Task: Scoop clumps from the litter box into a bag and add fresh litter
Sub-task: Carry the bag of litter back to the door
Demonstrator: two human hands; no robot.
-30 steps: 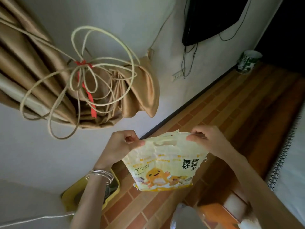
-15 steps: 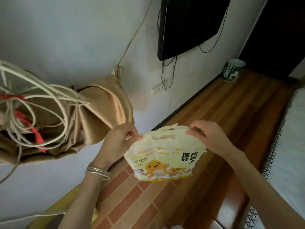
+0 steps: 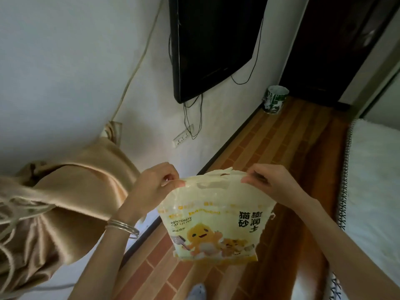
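Head view. A yellow litter bag (image 3: 216, 221), printed "bentonite cat litter", hung in the lower centre of the frame, held in the air above the wooden floor (image 3: 292, 148). The left hand (image 3: 151, 187) pinched the bag's top edge at its left corner with curled fingers. The right hand (image 3: 270, 185) pinched the same edge at the right corner. The 2 grips stretched the top band taut, and its rim looked ragged.

Progress, as judged: the step in hand was opening the fresh litter. Pouring was not yet done. No litter box, scoop or waste bag lay in view, so whether clumps had been scooped could not be told.

Clearance: the floor formed 1 narrow strip running to the upper right, bounded by the wall on the left and a white bed (image 3: 376, 180) along the right edge. A bundled tan curtain (image 3: 75, 191) lay just beside the left forearm. A green cup (image 3: 275, 100) stood well apart at the strip's far end, below a wall-mounted television (image 3: 207, 44).
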